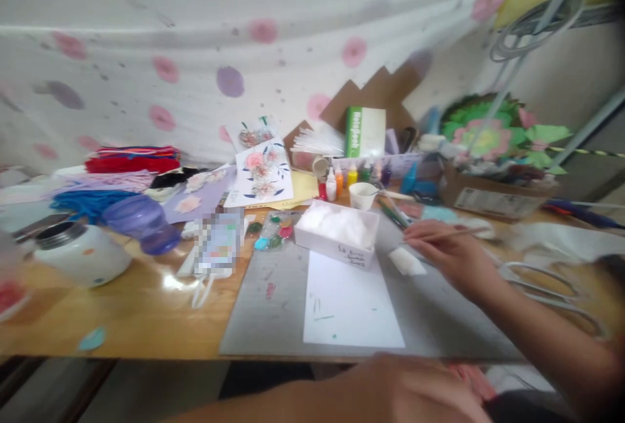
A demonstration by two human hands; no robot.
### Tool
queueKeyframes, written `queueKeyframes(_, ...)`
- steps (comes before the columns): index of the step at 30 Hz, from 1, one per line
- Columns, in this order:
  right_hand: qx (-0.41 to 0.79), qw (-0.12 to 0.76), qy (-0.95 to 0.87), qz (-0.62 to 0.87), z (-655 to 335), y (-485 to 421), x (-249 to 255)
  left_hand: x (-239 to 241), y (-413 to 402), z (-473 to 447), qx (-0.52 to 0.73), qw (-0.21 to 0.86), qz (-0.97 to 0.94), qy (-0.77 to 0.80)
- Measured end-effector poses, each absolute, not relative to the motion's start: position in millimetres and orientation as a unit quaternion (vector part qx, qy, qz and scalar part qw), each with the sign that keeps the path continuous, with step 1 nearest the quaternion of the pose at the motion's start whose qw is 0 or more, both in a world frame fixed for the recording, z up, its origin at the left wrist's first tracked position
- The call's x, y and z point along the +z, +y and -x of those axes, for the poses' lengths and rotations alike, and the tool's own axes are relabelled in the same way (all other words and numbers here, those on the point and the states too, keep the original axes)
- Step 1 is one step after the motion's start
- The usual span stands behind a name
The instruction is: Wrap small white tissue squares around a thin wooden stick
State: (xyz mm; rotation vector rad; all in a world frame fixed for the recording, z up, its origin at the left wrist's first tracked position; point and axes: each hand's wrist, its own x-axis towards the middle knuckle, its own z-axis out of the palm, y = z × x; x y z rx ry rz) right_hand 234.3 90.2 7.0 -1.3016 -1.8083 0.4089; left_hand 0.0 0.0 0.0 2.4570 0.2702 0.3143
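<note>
The right hand (442, 250) pinched a slender paintbrush (459, 233) in its fingertips, the cotton-filled box (332, 246) to its left, which a careless leftward sweep might have nudged across the marked sheet (349, 306); the left hand's (424, 387) grip, below, could not be told.

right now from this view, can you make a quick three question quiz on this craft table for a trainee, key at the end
1. Which hand holds the thin brush-like stick, left or right?
2. True or false: in the picture, the purple plastic container is to the left of the open white box.
3. Fill in the blank: the word printed on the green spine of the upright green-and-white pad is "____".

Key: 1. The right hand. 2. True. 3. Notebook.
</note>
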Motion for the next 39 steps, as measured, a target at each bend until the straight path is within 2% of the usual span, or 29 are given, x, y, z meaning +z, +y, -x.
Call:
queueKeyframes(4, 0.202, 0.39, -0.718, 0.54, -241.1, 96.2, -2.7, 19.9, 12.3, 0.5, 0.134, 0.368, -0.918, 0.069)
queueKeyframes(8, 0.238, 0.358, -0.723, 0.54, -247.6, 96.8, -6.7, 3.3, 15.9, -3.1, 0.138, 0.388, -0.91, 0.045)
queueKeyframes(12, 0.264, 0.33, -0.736, 0.529, -250.3, 94.5, -4.7, -13.6, 19.9, -9.8, 0.162, 0.368, -0.916, 0.019)
queueKeyframes(17, 0.288, 0.305, -0.75, 0.512, -252.7, 94.0, -8.3, 2.1, 35.1, -8.6, 0.169, 0.323, -0.931, -0.007)
queueKeyframes(21, 0.293, 0.294, -0.751, 0.513, -256.5, 96.3, -14.4, 11.1, 50.7, -7.2, 0.222, 0.295, -0.925, 0.091)
queueKeyframes(27, 0.294, 0.284, -0.74, 0.534, -259.9, 100.6, -11.3, -11.7, 65.3, -2.5, 0.246, 0.302, -0.904, 0.179)
queueKeyframes(33, 0.317, 0.285, -0.738, 0.524, -262.4, 100.9, -9.5, -11.9, 64.3, 5.9, 0.227, 0.281, -0.912, 0.196)
queueKeyframes(39, 0.355, 0.261, -0.745, 0.501, -267.2, 98.6, -11.3, -5.0, 60.9, 7.4, 0.271, 0.256, -0.909, 0.186)
